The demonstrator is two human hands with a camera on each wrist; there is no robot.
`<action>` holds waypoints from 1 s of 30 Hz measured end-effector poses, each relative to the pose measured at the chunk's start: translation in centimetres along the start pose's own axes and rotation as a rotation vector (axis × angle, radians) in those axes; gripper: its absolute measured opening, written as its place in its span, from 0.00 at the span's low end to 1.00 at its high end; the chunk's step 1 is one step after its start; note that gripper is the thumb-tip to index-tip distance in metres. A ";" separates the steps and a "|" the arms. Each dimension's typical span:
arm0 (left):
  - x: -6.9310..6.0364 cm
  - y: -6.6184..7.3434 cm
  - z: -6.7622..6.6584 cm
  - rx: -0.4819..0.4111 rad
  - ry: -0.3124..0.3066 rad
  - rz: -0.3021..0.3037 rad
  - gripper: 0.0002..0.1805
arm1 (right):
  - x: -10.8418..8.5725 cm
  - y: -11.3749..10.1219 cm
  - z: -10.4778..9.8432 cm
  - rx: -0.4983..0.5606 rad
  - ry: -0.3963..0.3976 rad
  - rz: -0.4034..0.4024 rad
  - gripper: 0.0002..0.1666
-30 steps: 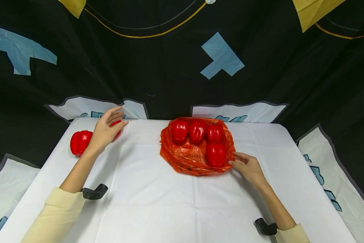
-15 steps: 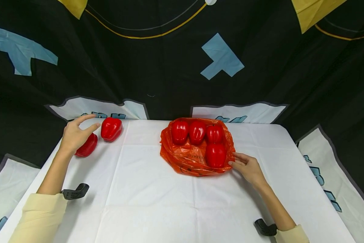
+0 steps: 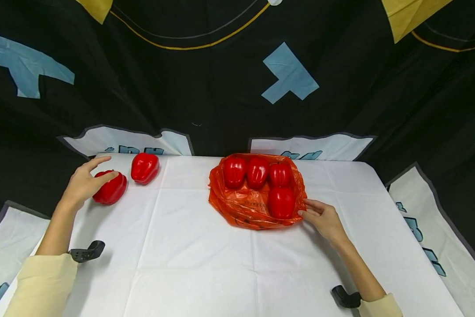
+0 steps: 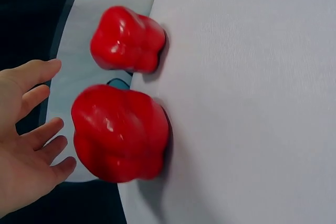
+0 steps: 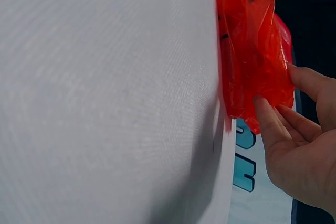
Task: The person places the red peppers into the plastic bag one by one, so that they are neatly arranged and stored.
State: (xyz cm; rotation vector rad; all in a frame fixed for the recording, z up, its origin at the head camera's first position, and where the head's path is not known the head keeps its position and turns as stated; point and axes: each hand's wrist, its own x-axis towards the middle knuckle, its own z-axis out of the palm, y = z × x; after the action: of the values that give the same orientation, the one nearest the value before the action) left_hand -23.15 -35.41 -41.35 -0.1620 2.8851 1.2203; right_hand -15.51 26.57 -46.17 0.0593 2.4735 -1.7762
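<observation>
At the table's far left lie two glossy red bell peppers: a nearer bell pepper (image 3: 112, 190) and, behind it to the right, a farther bell pepper (image 3: 145, 168). My left hand (image 3: 80, 185) is over the left side of the nearer one, thumb and fingers spread; the left wrist view shows a gap between the fingertips and that pepper (image 4: 121, 135). Several more red bell peppers (image 3: 281, 202) sit inside an orange-red plastic bag (image 3: 245, 202), its mouth spread wide. With thumb and fingers, my right hand (image 3: 326, 220) holds the bag's right edge.
A white cloth covers the table (image 3: 197, 264). Behind it hangs a black curtain (image 3: 205, 105) with blue and yellow shapes. Black wrist devices are worn on both arms, the left device (image 3: 87, 252) and the right device (image 3: 345, 297).
My left hand has moved left, from over the farther bell pepper to the nearer one, uncovering the farther pepper. My right hand and the bag have stayed in place.
</observation>
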 end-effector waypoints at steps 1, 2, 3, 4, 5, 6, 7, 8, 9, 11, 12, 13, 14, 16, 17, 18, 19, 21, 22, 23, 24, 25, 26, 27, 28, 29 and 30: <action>0.0 -0.2 -0.1 -0.001 -0.006 -0.002 0.40 | 0.0 0.0 0.0 0.002 0.000 0.000 0.33; 0.1 -0.4 -0.1 -0.003 -0.013 -0.007 0.40 | 0.0 0.0 0.0 0.003 0.001 0.000 0.33; 0.1 -0.6 -0.2 -0.008 -0.022 -0.007 0.41 | 0.0 0.0 0.0 0.003 0.001 -0.001 0.33; 0.1 -0.9 -0.2 -0.019 -0.029 -0.009 0.41 | 0.0 0.0 0.0 0.004 0.002 0.000 0.33; 0.1 -1.2 -0.2 -0.026 -0.035 -0.013 0.42 | 0.0 -0.1 0.0 0.003 0.001 0.000 0.33; 0.1 -1.5 -0.2 -0.036 -0.039 -0.016 0.43 | 0.0 -0.1 0.0 0.003 0.002 0.001 0.33; 0.1 -1.8 -0.2 -0.048 -0.043 -0.017 0.43 | 0.0 -0.1 0.0 0.000 0.003 0.001 0.34; 0.1 -2.1 -0.1 -0.059 -0.045 -0.019 0.44 | 0.0 -0.1 0.1 -0.003 0.004 0.001 0.34; 0.1 -2.4 -0.1 -0.071 -0.048 -0.020 0.45 | 0.0 0.0 0.0 -0.007 0.004 0.001 0.33; 0.2 -2.9 0.0 -0.087 -0.047 -0.027 0.47 | 0.0 0.0 0.0 -0.013 0.007 0.001 0.33; 0.2 -3.1 0.0 -0.095 -0.049 -0.031 0.48 | 0.0 0.0 0.1 -0.018 0.009 0.001 0.33; 0.2 -3.3 0.0 -0.103 -0.051 -0.035 0.49 | 0.0 0.0 0.1 -0.023 0.010 0.002 0.33; 0.3 -3.4 0.1 -0.110 -0.053 -0.041 0.49 | 0.0 0.0 0.1 -0.026 0.010 0.003 0.33; 0.3 -3.6 0.1 -0.124 -0.063 -0.055 0.50 | 0.0 0.1 0.1 -0.026 0.011 0.005 0.33; 0.4 -3.7 0.1 -0.129 -0.071 -0.064 0.50 | 0.0 0.1 0.1 -0.024 0.011 0.006 0.33; 0.4 -3.7 0.1 -0.133 -0.079 -0.074 0.50 | 0.1 0.1 0.1 -0.026 0.011 0.008 0.33; 0.4 -3.7 0.1 -0.134 -0.086 -0.085 0.50 | 0.1 0.1 0.1 -0.023 0.010 0.009 0.33; 0.5 -3.8 0.1 -0.131 -0.100 -0.105 0.50 | 0.0 0.1 0.1 -0.014 0.008 0.010 0.33; 0.5 -3.8 0.1 -0.126 -0.108 -0.114 0.50 | 0.0 0.1 0.1 -0.013 0.008 0.010 0.33; 0.5 -3.8 0.0 -0.119 -0.114 -0.121 0.49 | 0.0 0.1 0.1 -0.010 0.007 0.009 0.33; 0.4 -3.7 0.0 -0.112 -0.120 -0.125 0.49 | 0.0 0.1 0.1 -0.009 0.006 0.010 0.33; 0.4 -3.8 0.0 -0.103 -0.124 -0.129 0.49 | 0.0 0.1 0.1 -0.006 0.006 0.010 0.33; 0.4 -3.7 0.0 -0.099 -0.129 -0.130 0.48 | 0.0 0.1 0.1 -0.004 0.006 0.010 0.33; 0.3 -3.7 0.0 -0.095 -0.134 -0.129 0.48 | 0.0 0.0 0.0 -0.003 0.006 0.011 0.33; 0.2 -3.7 0.0 -0.091 -0.139 -0.126 0.47 | 0.0 0.0 0.0 -0.002 0.005 0.011 0.33; 0.2 -3.7 0.0 -0.087 -0.140 -0.123 0.47 | 0.0 0.0 0.0 -0.002 0.004 0.011 0.33; 0.2 -3.8 0.0 -0.085 -0.141 -0.120 0.47 | 0.0 0.0 0.0 -0.003 0.004 0.012 0.33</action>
State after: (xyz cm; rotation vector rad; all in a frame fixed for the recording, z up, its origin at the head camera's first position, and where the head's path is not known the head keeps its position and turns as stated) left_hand -22.94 -38.04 -44.06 -0.2359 2.6651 1.2786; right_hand -15.46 26.55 -46.17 0.0770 2.4734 -1.7697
